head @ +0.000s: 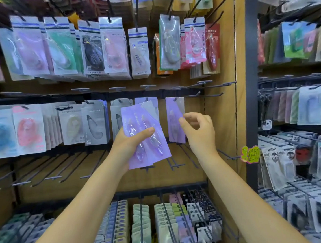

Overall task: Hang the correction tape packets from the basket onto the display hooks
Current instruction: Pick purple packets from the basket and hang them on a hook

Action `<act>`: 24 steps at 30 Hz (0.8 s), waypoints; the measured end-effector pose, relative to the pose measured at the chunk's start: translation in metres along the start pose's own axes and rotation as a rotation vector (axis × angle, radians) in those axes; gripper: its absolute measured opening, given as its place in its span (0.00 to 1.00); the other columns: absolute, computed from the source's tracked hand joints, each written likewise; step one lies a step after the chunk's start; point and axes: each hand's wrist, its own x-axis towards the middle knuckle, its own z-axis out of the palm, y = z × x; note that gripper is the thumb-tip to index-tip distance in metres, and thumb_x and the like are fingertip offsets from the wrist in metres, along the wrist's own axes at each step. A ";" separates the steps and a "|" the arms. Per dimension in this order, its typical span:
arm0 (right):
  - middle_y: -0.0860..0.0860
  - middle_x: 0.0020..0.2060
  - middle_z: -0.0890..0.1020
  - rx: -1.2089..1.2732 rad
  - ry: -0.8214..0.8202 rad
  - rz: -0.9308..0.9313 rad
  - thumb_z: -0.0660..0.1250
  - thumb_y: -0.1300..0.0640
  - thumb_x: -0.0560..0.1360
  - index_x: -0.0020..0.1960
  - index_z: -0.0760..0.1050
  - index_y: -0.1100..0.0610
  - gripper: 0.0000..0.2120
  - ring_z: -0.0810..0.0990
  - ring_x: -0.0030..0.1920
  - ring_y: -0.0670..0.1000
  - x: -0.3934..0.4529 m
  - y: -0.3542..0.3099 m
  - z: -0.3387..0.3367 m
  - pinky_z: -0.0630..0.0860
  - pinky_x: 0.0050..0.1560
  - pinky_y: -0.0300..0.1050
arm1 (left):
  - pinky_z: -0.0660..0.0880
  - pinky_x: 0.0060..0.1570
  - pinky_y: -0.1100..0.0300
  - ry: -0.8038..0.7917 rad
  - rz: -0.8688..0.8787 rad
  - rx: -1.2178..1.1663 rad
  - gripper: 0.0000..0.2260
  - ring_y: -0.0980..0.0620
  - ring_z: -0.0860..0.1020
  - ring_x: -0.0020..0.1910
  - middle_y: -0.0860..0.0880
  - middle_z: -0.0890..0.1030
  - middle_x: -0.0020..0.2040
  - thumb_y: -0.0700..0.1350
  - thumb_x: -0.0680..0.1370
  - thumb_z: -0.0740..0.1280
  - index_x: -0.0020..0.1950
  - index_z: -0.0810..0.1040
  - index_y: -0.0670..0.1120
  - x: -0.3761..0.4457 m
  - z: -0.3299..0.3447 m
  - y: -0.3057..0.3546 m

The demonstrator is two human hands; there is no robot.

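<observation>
Left hand (132, 141) gripping a fanned stack of flat purple plastic correction tape packets (147, 135), thumb across the front – held up before the middle row of black wire display hooks (175, 98). Right hand (199, 132) just beside, fingers loosely curled, fingertips touching the edge of a single purple packet hanging on a hook (174, 118). Basket out of view.
</observation>
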 end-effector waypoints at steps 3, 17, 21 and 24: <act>0.47 0.46 0.83 0.098 -0.252 0.081 0.72 0.50 0.77 0.50 0.81 0.51 0.05 0.81 0.45 0.45 -0.010 -0.008 -0.002 0.76 0.43 0.42 | 0.83 0.54 0.46 -0.036 0.007 -0.036 0.22 0.40 0.85 0.56 0.42 0.86 0.58 0.45 0.74 0.79 0.67 0.79 0.44 0.001 0.004 -0.002; 0.51 0.49 0.85 0.186 -0.176 0.170 0.69 0.50 0.80 0.55 0.78 0.55 0.09 0.84 0.48 0.47 -0.015 -0.008 -0.009 0.79 0.43 0.36 | 0.81 0.57 0.49 0.009 -0.008 0.075 0.25 0.47 0.84 0.52 0.46 0.87 0.54 0.58 0.69 0.80 0.63 0.81 0.50 -0.011 0.004 0.002; 0.53 0.51 0.84 0.180 -0.193 0.213 0.68 0.50 0.81 0.55 0.78 0.55 0.09 0.84 0.50 0.50 -0.015 -0.001 -0.008 0.81 0.41 0.40 | 0.82 0.55 0.49 -0.012 -0.008 0.068 0.19 0.46 0.86 0.55 0.48 0.87 0.55 0.52 0.76 0.76 0.65 0.80 0.50 -0.014 0.007 0.006; 0.54 0.51 0.84 0.177 -0.219 0.219 0.68 0.51 0.81 0.60 0.76 0.56 0.12 0.84 0.46 0.51 -0.017 -0.001 -0.007 0.83 0.37 0.44 | 0.82 0.57 0.42 0.012 -0.011 0.077 0.22 0.38 0.84 0.56 0.46 0.87 0.55 0.56 0.74 0.78 0.64 0.81 0.51 -0.015 0.008 0.005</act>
